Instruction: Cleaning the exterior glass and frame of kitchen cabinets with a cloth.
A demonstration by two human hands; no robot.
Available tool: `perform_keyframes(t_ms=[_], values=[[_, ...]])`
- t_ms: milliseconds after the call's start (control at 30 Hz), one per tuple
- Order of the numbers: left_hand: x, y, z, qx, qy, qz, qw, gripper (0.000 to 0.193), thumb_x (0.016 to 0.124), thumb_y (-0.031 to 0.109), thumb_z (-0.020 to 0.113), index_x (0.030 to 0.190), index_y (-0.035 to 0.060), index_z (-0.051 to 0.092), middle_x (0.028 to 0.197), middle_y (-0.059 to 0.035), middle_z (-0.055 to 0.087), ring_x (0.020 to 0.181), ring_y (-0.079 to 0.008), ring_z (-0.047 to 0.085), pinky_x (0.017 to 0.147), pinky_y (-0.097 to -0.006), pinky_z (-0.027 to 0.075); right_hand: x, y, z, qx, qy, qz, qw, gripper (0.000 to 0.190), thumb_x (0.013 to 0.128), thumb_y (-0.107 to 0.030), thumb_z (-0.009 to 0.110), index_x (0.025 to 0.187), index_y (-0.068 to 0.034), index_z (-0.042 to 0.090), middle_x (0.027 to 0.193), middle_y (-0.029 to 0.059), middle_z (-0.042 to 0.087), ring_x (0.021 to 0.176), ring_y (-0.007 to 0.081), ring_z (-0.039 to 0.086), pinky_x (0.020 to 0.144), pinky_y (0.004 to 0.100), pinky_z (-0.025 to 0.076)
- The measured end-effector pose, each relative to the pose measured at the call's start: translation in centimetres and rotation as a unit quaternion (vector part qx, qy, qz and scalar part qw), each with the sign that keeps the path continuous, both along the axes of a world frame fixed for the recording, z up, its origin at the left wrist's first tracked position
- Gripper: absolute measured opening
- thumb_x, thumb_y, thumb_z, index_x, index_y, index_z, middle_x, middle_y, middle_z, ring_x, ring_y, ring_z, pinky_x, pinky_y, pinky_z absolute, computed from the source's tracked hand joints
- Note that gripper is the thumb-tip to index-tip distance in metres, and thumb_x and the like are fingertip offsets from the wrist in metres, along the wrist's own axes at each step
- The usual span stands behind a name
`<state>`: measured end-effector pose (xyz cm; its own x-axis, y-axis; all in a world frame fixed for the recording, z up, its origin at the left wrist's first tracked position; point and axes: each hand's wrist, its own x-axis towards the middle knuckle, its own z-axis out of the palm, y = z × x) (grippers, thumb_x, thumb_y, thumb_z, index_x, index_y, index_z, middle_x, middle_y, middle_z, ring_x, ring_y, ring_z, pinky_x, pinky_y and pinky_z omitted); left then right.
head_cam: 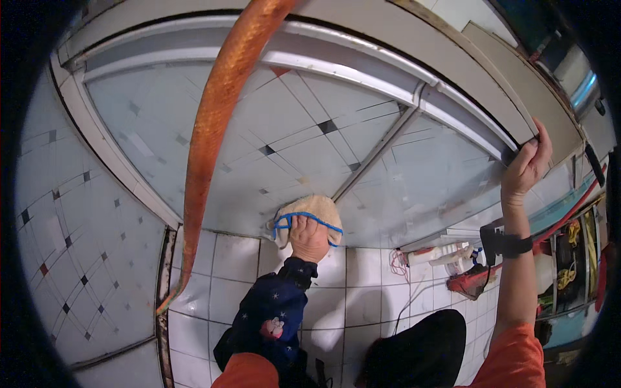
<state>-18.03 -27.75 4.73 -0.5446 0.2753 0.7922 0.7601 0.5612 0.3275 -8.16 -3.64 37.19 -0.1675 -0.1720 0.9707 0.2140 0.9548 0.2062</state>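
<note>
My left hand (310, 240) is pressed on a beige cloth with blue edging (315, 211), its fingers partly under a fold. The cloth lies against the lower part of a glossy patterned cabinet panel (242, 160), near the foot of a metal dividing strip (378, 150). My right hand (529, 160) grips the corner of the pale counter edge (485, 102) at the right. A dark sleeve with small printed figures (271, 310) covers my left forearm, and a black strap with a device (504, 242) is round my right wrist.
A long orange strip (208, 140) hangs close before the camera, down the left-centre. White tiles (233, 291) cover the floor. Bottles (436, 253), a tangled cord (400, 264) and a red object (468, 283) lie at the right, beside a shelf holding yellow items (565, 279).
</note>
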Motion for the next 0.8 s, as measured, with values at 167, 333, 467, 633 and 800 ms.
perform_keyframes(t_ms=[167, 333, 467, 633, 800], values=[[-0.9, -2.4, 8.0, 0.023, 0.031, -0.053, 0.998, 0.029, 0.069, 0.015, 0.058, 0.095, 0.0031, 0.065, 0.102, -0.0116, 0.055, 0.102, -0.0311, 0.049, 0.089, -0.0464, 0.038, -0.4, -0.7, -0.5, -0.049, -0.005, 0.011, 0.999, 0.033, 0.089, -0.012, 0.038, 0.113, -0.002, 0.058, 0.102, 0.0105, 0.056, 0.094, 0.0219, 0.05, 0.091, 0.0316, 0.036], [1.5, -3.8, -2.4, -0.105, -0.095, -0.083, 0.986, 0.028, 0.072, 0.013, 0.057, 0.097, 0.0029, 0.062, 0.107, -0.01, 0.055, 0.107, -0.0288, 0.048, 0.091, -0.0431, 0.037, -1.0, 0.0, -0.3, 0.017, 0.038, 0.019, 0.999, 0.032, 0.086, -0.008, 0.039, 0.11, -0.001, 0.059, 0.103, 0.0116, 0.058, 0.098, 0.0249, 0.051, 0.091, 0.0334, 0.036], [1.5, -5.5, 1.7, -0.128, -0.125, -0.099, 0.979, 0.023, 0.071, 0.009, 0.056, 0.093, 0.0026, 0.061, 0.108, -0.0103, 0.055, 0.106, -0.0277, 0.049, 0.092, -0.0401, 0.038, -1.0, -1.0, -0.2, 0.007, 0.037, 0.034, 0.999, 0.031, 0.085, -0.008, 0.04, 0.108, -0.002, 0.06, 0.101, 0.0116, 0.059, 0.096, 0.0244, 0.051, 0.09, 0.0334, 0.036], [0.9, -3.5, 9.2, -0.076, -0.039, -0.065, 0.994, 0.024, 0.069, 0.008, 0.056, 0.092, 0.0, 0.06, 0.11, -0.0146, 0.053, 0.112, -0.0324, 0.045, 0.097, -0.044, 0.035, -0.4, -0.2, 0.0, 0.027, 0.029, 0.02, 0.999, 0.03, 0.084, -0.007, 0.042, 0.108, -0.002, 0.06, 0.101, 0.0115, 0.059, 0.093, 0.0244, 0.051, 0.089, 0.0337, 0.037], [2.1, -3.0, 4.8, -0.098, -0.065, -0.045, 0.992, 0.027, 0.07, 0.007, 0.057, 0.095, -0.0025, 0.059, 0.113, -0.0168, 0.05, 0.115, -0.0369, 0.042, 0.102, -0.0494, 0.031, -0.3, -0.3, 0.1, 0.024, 0.019, 0.013, 0.999, 0.03, 0.084, -0.007, 0.042, 0.109, -0.003, 0.058, 0.102, 0.0117, 0.059, 0.095, 0.0272, 0.051, 0.09, 0.0367, 0.036]])
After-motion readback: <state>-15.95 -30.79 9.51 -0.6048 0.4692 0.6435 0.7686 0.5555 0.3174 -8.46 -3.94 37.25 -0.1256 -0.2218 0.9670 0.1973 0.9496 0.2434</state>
